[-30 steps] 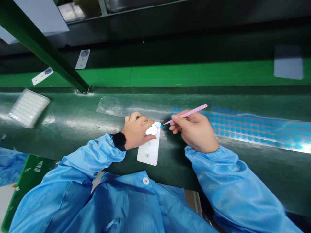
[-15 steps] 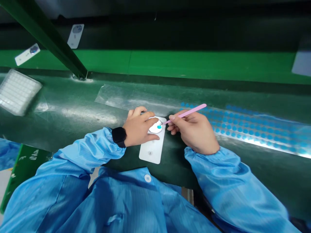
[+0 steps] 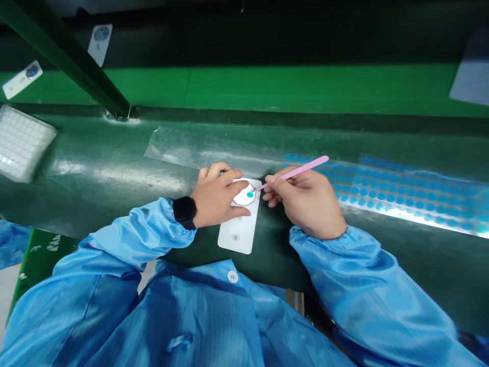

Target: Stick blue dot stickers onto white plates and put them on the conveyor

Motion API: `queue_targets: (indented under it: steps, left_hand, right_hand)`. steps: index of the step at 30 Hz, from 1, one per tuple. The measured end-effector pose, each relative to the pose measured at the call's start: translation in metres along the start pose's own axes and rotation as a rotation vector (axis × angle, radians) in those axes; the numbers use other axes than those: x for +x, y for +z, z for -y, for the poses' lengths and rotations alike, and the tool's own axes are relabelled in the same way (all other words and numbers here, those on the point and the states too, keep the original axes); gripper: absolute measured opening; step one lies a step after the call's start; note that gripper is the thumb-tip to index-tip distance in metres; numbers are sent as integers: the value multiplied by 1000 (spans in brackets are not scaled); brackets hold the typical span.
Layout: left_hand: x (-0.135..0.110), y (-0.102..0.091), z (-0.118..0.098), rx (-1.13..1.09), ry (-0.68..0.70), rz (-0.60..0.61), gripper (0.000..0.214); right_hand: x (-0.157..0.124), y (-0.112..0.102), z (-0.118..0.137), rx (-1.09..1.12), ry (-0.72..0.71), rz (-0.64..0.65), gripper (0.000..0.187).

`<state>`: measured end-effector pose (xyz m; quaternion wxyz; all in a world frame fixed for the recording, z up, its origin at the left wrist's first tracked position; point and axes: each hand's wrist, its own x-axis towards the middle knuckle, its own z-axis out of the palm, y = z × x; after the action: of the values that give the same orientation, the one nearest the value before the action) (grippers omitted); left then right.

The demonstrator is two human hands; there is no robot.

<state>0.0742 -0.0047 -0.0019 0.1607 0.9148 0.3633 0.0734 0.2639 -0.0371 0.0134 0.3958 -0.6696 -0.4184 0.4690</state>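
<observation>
A white rectangular card (image 3: 237, 229) lies on the dark green bench in front of me. My left hand (image 3: 216, 200) pins its upper end, fingers curled round a round white disc (image 3: 243, 197) set in the card. My right hand (image 3: 305, 201) pinches pink tweezers (image 3: 294, 172). Their tip touches a small blue dot (image 3: 250, 194) on the disc. A black watch (image 3: 184, 211) sits on my left wrist.
A clear sheet with several rows of blue dots (image 3: 385, 191) stretches right of my hands. A clear film (image 3: 183, 148) lies behind them. A white gridded tray (image 3: 21, 142) sits far left. Two white cards (image 3: 98, 43) rest on the green belt beyond a slanted green bar (image 3: 72, 61).
The tweezers' tip moved left from the card's edge onto the disc, bringing a blue dot onto it. My view tilted down a little; my left hand kept holding the card.
</observation>
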Motion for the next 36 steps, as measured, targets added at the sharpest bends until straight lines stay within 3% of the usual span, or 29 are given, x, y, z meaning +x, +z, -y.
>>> queue_targets:
  steps: [15, 26, 36]
  left_hand:
    - [-1, 0, 0, -1, 24, -47, 57]
    - [-2, 5, 4, 5, 74, -117, 52]
    - [-3, 5, 3, 21, 109, -88, 42]
  right_hand:
    - [0, 1, 3, -61, -25, 22, 31]
    - [0, 0, 1, -102, -39, 8, 23]
    - [-1, 1, 3, -112, -41, 14, 20]
